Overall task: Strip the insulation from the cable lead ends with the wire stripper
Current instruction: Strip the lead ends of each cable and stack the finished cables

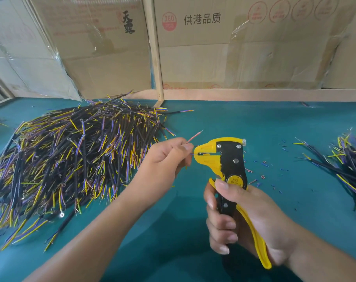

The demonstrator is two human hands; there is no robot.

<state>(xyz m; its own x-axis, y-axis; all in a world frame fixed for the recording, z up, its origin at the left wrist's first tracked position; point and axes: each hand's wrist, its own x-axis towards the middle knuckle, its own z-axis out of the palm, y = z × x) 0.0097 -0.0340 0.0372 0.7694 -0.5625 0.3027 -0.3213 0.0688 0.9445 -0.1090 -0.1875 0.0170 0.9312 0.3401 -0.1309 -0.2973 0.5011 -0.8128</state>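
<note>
At centre frame, over the green table [254, 123], the left hand [162, 159] pinches a cable's leads between thumb and fingers and feeds a blue lead [191, 153] into the yellow head of the wire stripper [224, 157]. A pink lead [194, 136] from the same pinch sticks up and to the right, clear of the tool, its tip showing bare metal. The right hand [244, 218] is wrapped around the stripper's handles at lower centre, thumb up near the round dial; the handles sit close together, so the squeeze looks under way — whether the cut is finished I cannot tell.

As for progress, I judge the job far from over. A big heap of cables [71, 159] fills the left of the frame, while a much smaller bundle [348, 159] lies at the right edge. Loose bits of blue and pink insulation [264, 165] are scattered on the table right of the tool, which suggests a fair number of ends are done.

Which pile is finished stock is hard to say — both show coloured ends, too fine to read. The cable's black body is hidden inside the left hand, the right bundle is cut off by the frame edge, and the blades inside the head are not visible.
</note>
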